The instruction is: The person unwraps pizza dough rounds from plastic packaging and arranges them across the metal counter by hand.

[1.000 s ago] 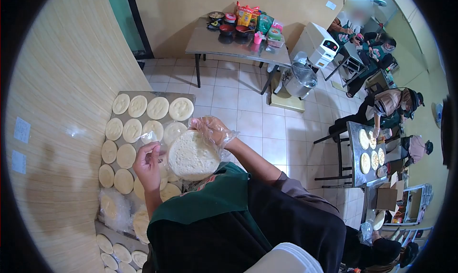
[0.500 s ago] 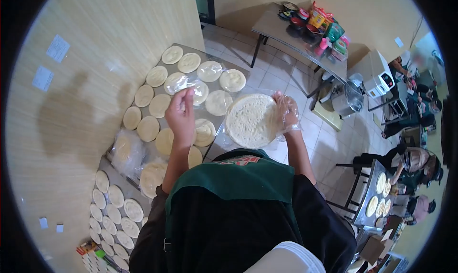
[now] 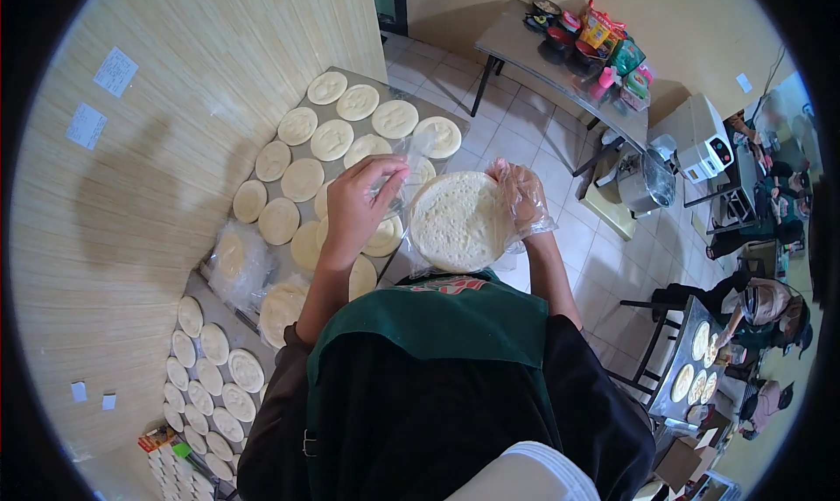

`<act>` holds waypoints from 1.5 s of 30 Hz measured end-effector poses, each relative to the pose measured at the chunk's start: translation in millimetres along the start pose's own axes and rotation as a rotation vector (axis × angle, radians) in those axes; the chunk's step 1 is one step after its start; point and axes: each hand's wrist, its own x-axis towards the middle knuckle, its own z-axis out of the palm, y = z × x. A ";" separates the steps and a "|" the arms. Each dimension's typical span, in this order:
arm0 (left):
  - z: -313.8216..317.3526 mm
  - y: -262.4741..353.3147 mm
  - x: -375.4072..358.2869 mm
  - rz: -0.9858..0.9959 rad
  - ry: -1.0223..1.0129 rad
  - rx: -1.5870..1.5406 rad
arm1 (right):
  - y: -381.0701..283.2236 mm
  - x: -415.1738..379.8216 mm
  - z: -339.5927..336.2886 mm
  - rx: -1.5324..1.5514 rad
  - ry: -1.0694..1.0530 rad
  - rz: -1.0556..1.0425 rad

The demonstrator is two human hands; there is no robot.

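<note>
A round, pitted pizza base (image 3: 457,223) is held up in front of my apron, partly inside a clear plastic bag. My right hand (image 3: 523,199) grips its right edge, with the bag's crinkled plastic bunched over the fingers. My left hand (image 3: 360,205) is closed in a pinch on a loose flap of the clear plastic bag (image 3: 422,147), left of the base. Below the left hand, flat round bases (image 3: 302,180) lie in rows on a metal table (image 3: 420,107).
Bagged bases (image 3: 236,260) sit at the table's left edge. More rounds (image 3: 210,377) cover a second surface at lower left. A side table (image 3: 516,50) with bowls and packets stands at the back, near a metal pot (image 3: 643,186). People work at right around a table (image 3: 678,405) holding pizza bases.
My left hand has moved right and slightly down, closer to the pizza base, drawing the plastic flap with it. My right hand still holds the base in nearly the same place.
</note>
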 end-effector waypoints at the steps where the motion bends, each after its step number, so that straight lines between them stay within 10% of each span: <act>1: 0.2 1.9 -1.1 -0.016 -0.001 -0.010 | 0.9 -0.7 0.6 0.019 -0.004 0.014; 10: 26.9 -4.9 -12.7 0.046 0.180 0.112 | 41.2 -7.3 21.3 0.523 -0.035 0.297; 19: 35.7 -34.5 -26.1 -0.511 0.269 -0.381 | 41.7 1.3 10.1 0.087 0.181 0.103; 26: 49.3 -10.1 -27.3 -0.445 0.158 0.095 | -12.7 -21.4 35.5 -0.366 0.249 -0.273; 32: 27.8 -45.5 -31.9 -0.353 0.040 0.210 | -6.4 -8.6 11.7 -0.200 0.280 -0.132; 35: 13.9 -53.9 -31.0 -0.436 -0.098 -0.244 | 3.7 -5.4 5.4 -0.223 0.332 -0.070; 38: 37.7 -35.6 -38.7 -0.395 -0.097 0.247 | 3.5 -8.9 17.7 -0.127 0.357 -0.147; 45: 23.8 -36.8 -37.9 -0.405 -0.193 0.205 | 17.9 -1.0 1.5 -0.159 0.353 -0.097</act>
